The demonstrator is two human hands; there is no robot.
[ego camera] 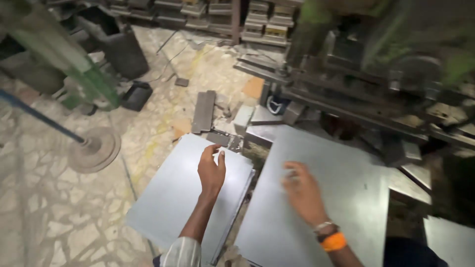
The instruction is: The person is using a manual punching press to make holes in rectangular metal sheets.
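left hand [211, 170] is hovering over the far end of a stack of grey metal sheets [173, 198], fingers loosely curled w/ thumb and forefinger apart, nothing pinched afaict. can't tell if the fingertips actually touch the top sheet or sit just above it. sleeve on that arm is striped, light fabric.

right hand [303, 190] lies on a second, bigger metal sheet [341, 198] just to the right of the stack, fingers spread-ish and pointing toward the far-left edge. it's motion blurred so can't say if it's pressing flat or gripping the edge. wrist has an orange band [333, 241] plus a thin bracelet.

the two sheets sit side by side w/ a narrow dark gap between them, stack is lower down near the floor [59, 217], which is cracked pale stone. beyond the sheets there's a big machine [366, 84] on the right, dark and greasy. a few dark flat bars [204, 111] lie on the floor past the stack, and a round metal base [95, 148] w/ a blue rod is off to the left.
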